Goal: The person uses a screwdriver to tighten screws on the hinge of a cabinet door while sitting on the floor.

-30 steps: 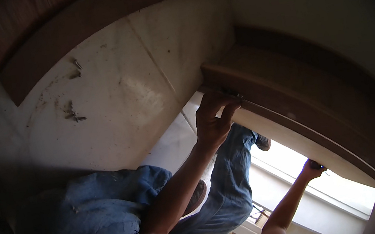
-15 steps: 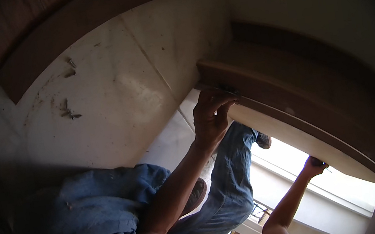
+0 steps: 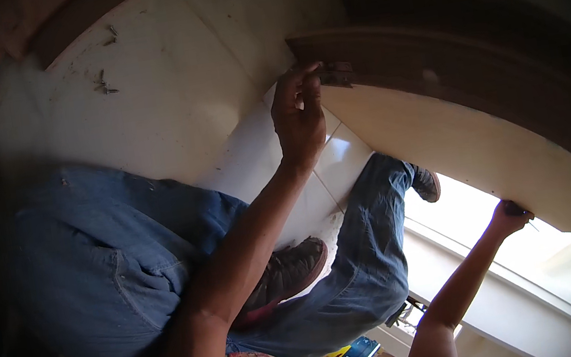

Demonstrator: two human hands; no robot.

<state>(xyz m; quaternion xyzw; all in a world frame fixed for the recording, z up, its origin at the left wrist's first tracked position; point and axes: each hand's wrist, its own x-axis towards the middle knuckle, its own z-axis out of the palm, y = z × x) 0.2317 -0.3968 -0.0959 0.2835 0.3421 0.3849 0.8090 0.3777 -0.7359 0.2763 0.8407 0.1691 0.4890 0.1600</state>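
Observation:
My left hand (image 3: 298,117) has its fingers bent and closed at the near edge of a pale wooden panel (image 3: 457,138), beside a small metal fitting (image 3: 336,73) on the brown timber (image 3: 473,47) above it. My right hand (image 3: 508,223) is closed round a dark object (image 3: 519,211) against the panel's lower edge at the right; its shape is too small to make out. Both arms are stretched up from the lower edge of the view.
Several screws (image 3: 105,83) lie on pale tiles (image 3: 163,101). A brown board (image 3: 74,25) runs along the upper left. My jean-clad legs (image 3: 129,268) and shoes (image 3: 284,271) fill the lower middle. A bright window (image 3: 570,254) and assorted packages (image 3: 356,356) lie beyond.
The view has shifted, with the timber, screws and left hand higher in it and more of the panel's pale face showing. My right hand sits higher and further right in the picture.

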